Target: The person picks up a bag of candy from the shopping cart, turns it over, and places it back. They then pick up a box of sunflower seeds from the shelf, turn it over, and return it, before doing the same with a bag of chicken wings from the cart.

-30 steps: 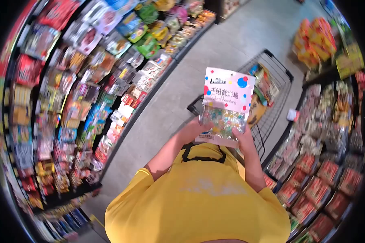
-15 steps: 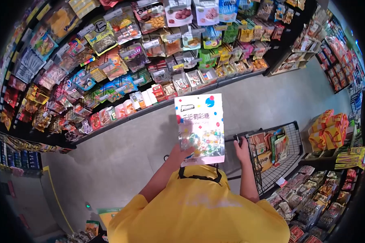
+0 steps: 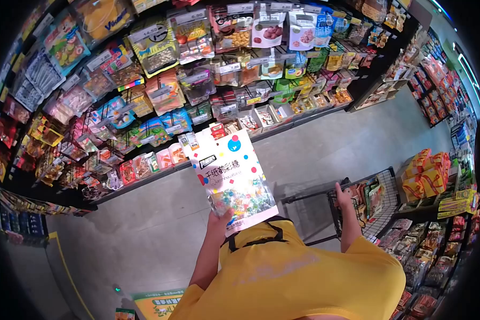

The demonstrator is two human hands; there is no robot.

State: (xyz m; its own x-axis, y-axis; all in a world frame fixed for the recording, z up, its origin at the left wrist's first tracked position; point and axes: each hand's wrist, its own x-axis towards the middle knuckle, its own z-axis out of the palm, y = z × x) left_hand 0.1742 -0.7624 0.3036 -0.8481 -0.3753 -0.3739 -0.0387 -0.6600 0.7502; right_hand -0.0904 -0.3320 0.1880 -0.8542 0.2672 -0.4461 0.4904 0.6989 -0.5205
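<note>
A white candy bag (image 3: 230, 178) with coloured dots and a clear window of wrapped sweets is held upright in front of my body. My left hand (image 3: 218, 221) grips its lower left corner, thumb on the front and the other fingers hidden behind. My right hand (image 3: 345, 198) is at the near end of the wire shopping cart (image 3: 385, 200), thumb raised and fingers curled. Something black shows beside those fingers; I cannot make out what it is. Several packaged foods (image 3: 369, 198) lie inside the cart.
Shelves of hanging snack bags (image 3: 197, 85) curve along the far side of the grey floor (image 3: 149, 210). Red and yellow packs (image 3: 425, 173) are stacked right of the cart, above more packaged snacks (image 3: 421, 245). A green and yellow sign (image 3: 157, 304) is at the bottom left.
The candy bag has moved left in view and tilted, and its printing is clearer. My right hand has shifted right, over the cart's near end. The view has turned slightly.
</note>
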